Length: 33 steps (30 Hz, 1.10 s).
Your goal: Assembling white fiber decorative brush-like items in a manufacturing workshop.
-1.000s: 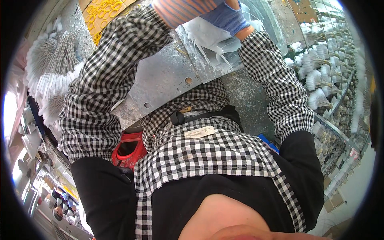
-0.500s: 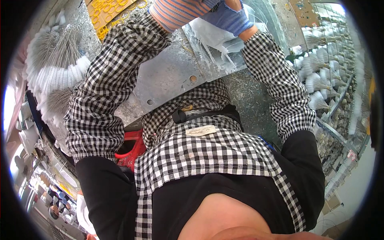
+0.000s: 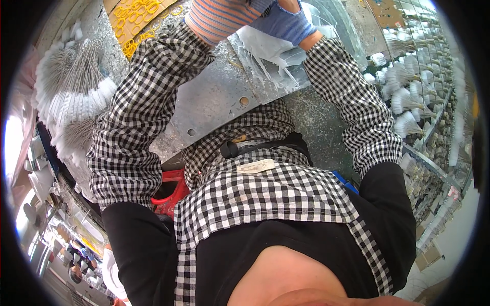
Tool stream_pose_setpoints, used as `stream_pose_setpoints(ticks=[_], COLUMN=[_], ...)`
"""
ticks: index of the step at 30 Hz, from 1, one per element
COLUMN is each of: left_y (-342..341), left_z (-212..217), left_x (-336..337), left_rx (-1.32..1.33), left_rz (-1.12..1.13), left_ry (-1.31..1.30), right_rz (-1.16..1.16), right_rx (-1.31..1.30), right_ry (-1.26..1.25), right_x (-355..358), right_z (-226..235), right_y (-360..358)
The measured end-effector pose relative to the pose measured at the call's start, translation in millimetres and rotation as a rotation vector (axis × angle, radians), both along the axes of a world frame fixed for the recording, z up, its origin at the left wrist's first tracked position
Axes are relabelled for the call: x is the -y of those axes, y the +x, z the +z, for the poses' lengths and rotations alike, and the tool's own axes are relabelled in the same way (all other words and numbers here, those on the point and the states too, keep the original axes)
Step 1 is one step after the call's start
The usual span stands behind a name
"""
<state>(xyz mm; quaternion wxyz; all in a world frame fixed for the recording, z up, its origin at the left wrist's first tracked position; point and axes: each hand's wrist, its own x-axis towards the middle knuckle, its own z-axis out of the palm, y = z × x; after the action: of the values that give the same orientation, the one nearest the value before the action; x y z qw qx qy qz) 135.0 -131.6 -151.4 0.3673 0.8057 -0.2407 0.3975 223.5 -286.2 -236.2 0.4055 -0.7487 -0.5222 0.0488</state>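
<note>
At the top edge of the head view my two gloved hands meet over the work table, partly cut off by the frame. My left hand [image 3: 219, 21], in an orange and grey striped glove, has its fingers curled toward the right hand. My right hand [image 3: 291, 24], in a blue glove that leaves some finger skin bare, is closed against it. A small dark patch shows between them, but what they grip is hidden. Below lie a grey metal plate [image 3: 209, 104] with two round holes and a plate smeared with a whitish, film-like layer [image 3: 278, 64].
On the left lies a heap of white-bristled brushes with thin wire stems [image 3: 84, 66]. Yellow rings [image 3: 135, 15] lie on cardboard at the upper left. Racks of white brushes [image 3: 408, 97] fill the right side. A red plastic stool-like object [image 3: 173, 191] is beside my lap.
Both hands have shifted slightly left and up, still close together. A blue object at my right side shows more. The brushes and plates look unchanged.
</note>
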Motion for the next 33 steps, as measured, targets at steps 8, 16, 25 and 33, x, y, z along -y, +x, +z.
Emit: stream_pose_setpoints(ticks=[8,16,25,33], left_y=[12,3,7,-5], left_z=[15,19,18,18], left_x=[22,19,24,25], left_rx=[0.013,-0.002,-0.001,-0.006], left_rz=[-0.025,-0.046,-0.064,-0.055], left_ry=[0.108,0.113,0.165,0.142], right_rz=[-0.104,-0.149,-0.097,-0.129], right_rx=[-0.235,0.156,0.08,0.161], right_ry=[0.25,-0.015,0.07,0.112], right_x=[-1,4,13,8], right_z=[-18,-35,-26,-10], right_y=[-2,4,5,-5])
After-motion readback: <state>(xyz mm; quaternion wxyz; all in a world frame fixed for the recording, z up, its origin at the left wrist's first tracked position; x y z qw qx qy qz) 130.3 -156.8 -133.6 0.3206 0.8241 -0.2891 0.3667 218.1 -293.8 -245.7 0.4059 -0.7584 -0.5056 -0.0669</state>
